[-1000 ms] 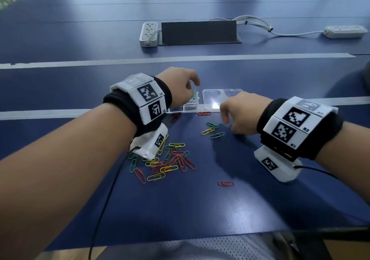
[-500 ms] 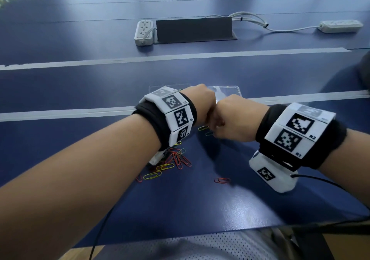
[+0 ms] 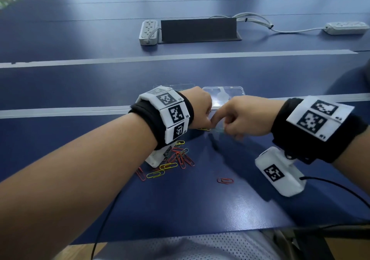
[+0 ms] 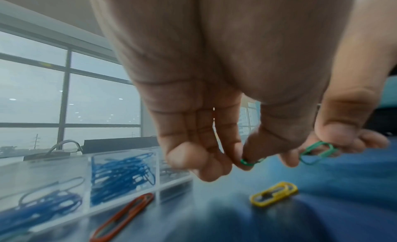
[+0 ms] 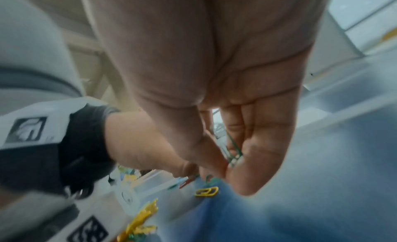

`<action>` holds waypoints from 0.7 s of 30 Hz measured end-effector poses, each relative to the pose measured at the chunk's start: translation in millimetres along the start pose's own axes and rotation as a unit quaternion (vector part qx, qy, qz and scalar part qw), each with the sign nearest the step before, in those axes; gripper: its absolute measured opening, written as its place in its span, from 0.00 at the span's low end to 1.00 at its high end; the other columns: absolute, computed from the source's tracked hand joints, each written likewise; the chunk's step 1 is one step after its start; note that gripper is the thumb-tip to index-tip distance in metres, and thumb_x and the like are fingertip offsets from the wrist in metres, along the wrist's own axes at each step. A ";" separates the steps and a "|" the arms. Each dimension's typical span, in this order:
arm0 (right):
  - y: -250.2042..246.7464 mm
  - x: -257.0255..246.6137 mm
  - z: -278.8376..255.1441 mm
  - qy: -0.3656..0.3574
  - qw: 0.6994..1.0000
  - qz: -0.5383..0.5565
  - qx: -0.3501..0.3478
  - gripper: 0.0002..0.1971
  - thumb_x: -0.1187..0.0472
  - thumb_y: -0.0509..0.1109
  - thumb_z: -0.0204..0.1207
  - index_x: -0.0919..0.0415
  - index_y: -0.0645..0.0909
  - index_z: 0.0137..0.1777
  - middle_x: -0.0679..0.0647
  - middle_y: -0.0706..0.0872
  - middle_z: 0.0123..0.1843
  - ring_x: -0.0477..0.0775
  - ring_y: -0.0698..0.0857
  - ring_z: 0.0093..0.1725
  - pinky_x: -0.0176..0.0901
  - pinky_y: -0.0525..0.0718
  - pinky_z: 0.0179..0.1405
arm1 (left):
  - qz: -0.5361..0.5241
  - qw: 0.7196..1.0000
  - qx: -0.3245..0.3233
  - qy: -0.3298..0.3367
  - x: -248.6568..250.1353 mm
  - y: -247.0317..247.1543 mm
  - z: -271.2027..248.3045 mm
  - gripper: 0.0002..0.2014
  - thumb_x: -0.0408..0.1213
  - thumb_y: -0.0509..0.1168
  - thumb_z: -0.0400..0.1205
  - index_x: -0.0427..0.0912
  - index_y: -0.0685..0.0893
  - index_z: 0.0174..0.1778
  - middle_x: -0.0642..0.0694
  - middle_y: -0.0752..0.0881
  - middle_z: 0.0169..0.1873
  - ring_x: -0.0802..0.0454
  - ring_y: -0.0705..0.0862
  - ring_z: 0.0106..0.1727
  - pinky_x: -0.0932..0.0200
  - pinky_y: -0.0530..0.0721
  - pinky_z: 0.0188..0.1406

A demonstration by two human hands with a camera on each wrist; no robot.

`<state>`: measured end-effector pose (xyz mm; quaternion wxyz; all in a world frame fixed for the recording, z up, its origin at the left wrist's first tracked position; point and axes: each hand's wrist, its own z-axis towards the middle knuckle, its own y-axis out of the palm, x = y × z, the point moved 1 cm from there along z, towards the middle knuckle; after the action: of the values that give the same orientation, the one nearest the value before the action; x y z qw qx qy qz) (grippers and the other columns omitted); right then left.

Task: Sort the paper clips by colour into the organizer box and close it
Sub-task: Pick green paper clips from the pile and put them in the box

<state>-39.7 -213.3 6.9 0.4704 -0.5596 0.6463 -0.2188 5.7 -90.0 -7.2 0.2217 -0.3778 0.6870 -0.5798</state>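
Blue table (image 3: 200,209) bears organizer box (image 4: 64,181) (blue clips (image 4: 120,174) inside).

Your left hand (image 3: 198,107) hides most of the clear plastic organizer box (image 3: 224,91); your right-wrist view is blurred.

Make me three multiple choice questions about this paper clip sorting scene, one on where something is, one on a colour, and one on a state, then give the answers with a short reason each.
1. Where is the lone yellow clip?
A. on the table
B. in the box
C. in a hand

2. What colour is the clip that the left hand pinches?
A. red
B. green
C. blue

3. How is the organizer box?
A. shut
B. open
C. upside down

Answers: 1 A, it lies on the blue table under the hands. 2 B, green shows at the fingertips. 3 B, its lid lies flat beside it and the blue clips sit uncovered.
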 end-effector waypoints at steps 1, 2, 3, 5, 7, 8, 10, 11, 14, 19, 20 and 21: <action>-0.6 3.5 0.5 0.014 0.997 0.069 -0.014 0.21 0.68 0.60 0.73 0.45 0.85 0.55 0.50 0.84 0.32 0.45 0.85 0.31 0.39 0.85 0.45 | -0.014 1.000 0.013 -0.004 -1.4 -1.8 -0.8 0.15 0.46 0.63 0.75 0.36 0.86 0.39 0.40 0.85 0.35 0.40 0.82 0.42 0.54 0.80 0.42; 0.0 5.8 0.8 0.029 0.988 0.152 -0.023 0.20 0.70 0.58 0.74 0.49 0.86 0.54 0.53 0.82 0.32 0.49 0.84 0.31 0.39 0.86 0.42 | -0.033 0.999 0.024 -0.011 -3.5 -4.5 -2.1 0.13 0.46 0.64 0.74 0.39 0.85 0.36 0.42 0.85 0.35 0.42 0.82 0.42 0.55 0.81 0.43; 1.2 7.5 2.2 0.045 0.971 0.233 -0.027 0.19 0.72 0.57 0.75 0.54 0.87 0.51 0.55 0.78 0.31 0.51 0.81 0.30 0.38 0.84 0.36 | -0.059 0.998 0.030 -0.022 -6.4 -7.9 -3.9 0.09 0.45 0.65 0.73 0.43 0.82 0.33 0.45 0.85 0.34 0.45 0.81 0.40 0.57 0.80 0.42; 4.1 8.4 6.3 0.080 0.928 0.363 -0.029 0.15 0.71 0.56 0.76 0.60 0.85 0.43 0.55 0.72 0.30 0.50 0.74 0.26 0.34 0.77 0.24 | -0.137 0.989 0.030 -0.045 -15.2 -13.2 -9.3 0.05 0.40 0.66 0.73 0.48 0.79 0.31 0.52 0.83 0.28 0.52 0.81 0.31 0.64 0.80 0.34; 6.1 5.6 11.3 0.102 0.886 0.449 -0.059 0.12 0.65 0.55 0.75 0.61 0.79 0.36 0.53 0.70 0.30 0.49 0.71 0.23 0.33 0.70 0.18 | -0.241 0.969 0.017 -0.058 -25.9 -16.4 -17.2 0.05 0.33 0.64 0.73 0.47 0.79 0.32 0.52 0.84 0.21 0.57 0.80 0.19 0.67 0.79 0.25; 6.2 2.9 14.1 0.106 0.869 0.477 -0.080 0.12 0.62 0.54 0.74 0.60 0.76 0.33 0.53 0.70 0.29 0.49 0.69 0.22 0.32 0.67 0.16 | -0.284 0.957 0.008 -0.063 -31.4 -17.8 -22.0 0.07 0.30 0.63 0.74 0.46 0.79 0.33 0.51 0.83 0.18 0.59 0.79 0.15 0.68 0.79 0.21; 5.3 -5.1 19.5 0.104 0.856 0.496 -0.104 0.13 0.56 0.55 0.74 0.57 0.70 0.29 0.50 0.69 0.26 0.47 0.67 0.20 0.31 0.61 0.14 | -0.353 0.933 -0.004 -0.067 -43.0 -18.4 -32.0 0.10 0.24 0.59 0.76 0.44 0.80 0.38 0.52 0.81 0.18 0.61 0.78 0.13 0.70 0.79 0.17; 5.7 -8.8 22.9 0.099 0.861 0.488 -0.105 0.15 0.53 0.58 0.75 0.55 0.68 0.27 0.49 0.68 0.24 0.45 0.65 0.18 0.31 0.59 0.13 | -0.376 0.924 -0.007 -0.070 -49.6 -17.6 -36.6 0.12 0.23 0.57 0.77 0.44 0.81 0.40 0.51 0.80 0.18 0.60 0.78 0.14 0.69 0.80 0.17; 10.7 -24.5 33.5 0.078 0.891 0.435 -0.103 0.21 0.50 0.65 0.77 0.52 0.64 0.24 0.46 0.62 0.21 0.44 0.59 0.17 0.32 0.55 0.17 | -0.418 0.904 -0.022 -0.093 -67.4 -12.4 -50.7 0.16 0.22 0.53 0.78 0.44 0.82 0.38 0.49 0.79 0.19 0.56 0.78 0.17 0.67 0.82 0.19; 15.6 -55.4 43.1 0.071 0.922 0.361 -0.122 0.21 0.49 0.64 0.79 0.53 0.66 0.25 0.47 0.59 0.21 0.46 0.56 0.19 0.34 0.58 0.24 | -0.506 0.848 -0.052 -0.145 -79.2 -5.4 -70.5 0.04 0.36 0.54 0.65 0.39 0.72 0.28 0.45 0.72 0.23 0.51 0.76 0.16 0.66 0.75 0.14; 15.6 -60.8 43.0 0.059 0.933 0.335 -0.117 0.19 0.50 0.64 0.80 0.54 0.70 0.27 0.49 0.60 0.22 0.47 0.58 0.20 0.35 0.59 0.26 | -0.514 0.842 -0.058 -0.153 -80.6 -3.9 -73.0 0.05 0.37 0.56 0.66 0.40 0.70 0.27 0.45 0.71 0.22 0.51 0.74 0.15 0.66 0.72 0.14; 16.5 -64.6 42.1 0.042 0.949 0.293 -0.107 0.18 0.50 0.64 0.79 0.55 0.73 0.29 0.51 0.62 0.24 0.49 0.61 0.21 0.37 0.63 0.27 | -0.501 0.849 -0.056 -0.159 -83.5 -0.9 -74.8 0.10 0.39 0.58 0.72 0.41 0.68 0.26 0.46 0.70 0.22 0.51 0.72 0.15 0.66 0.69 0.14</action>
<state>-16.7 -138.4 -2.3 0.4240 -0.3826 0.8205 -0.0237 1.8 21.8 -0.2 -0.0140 -0.7692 0.3912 -0.5050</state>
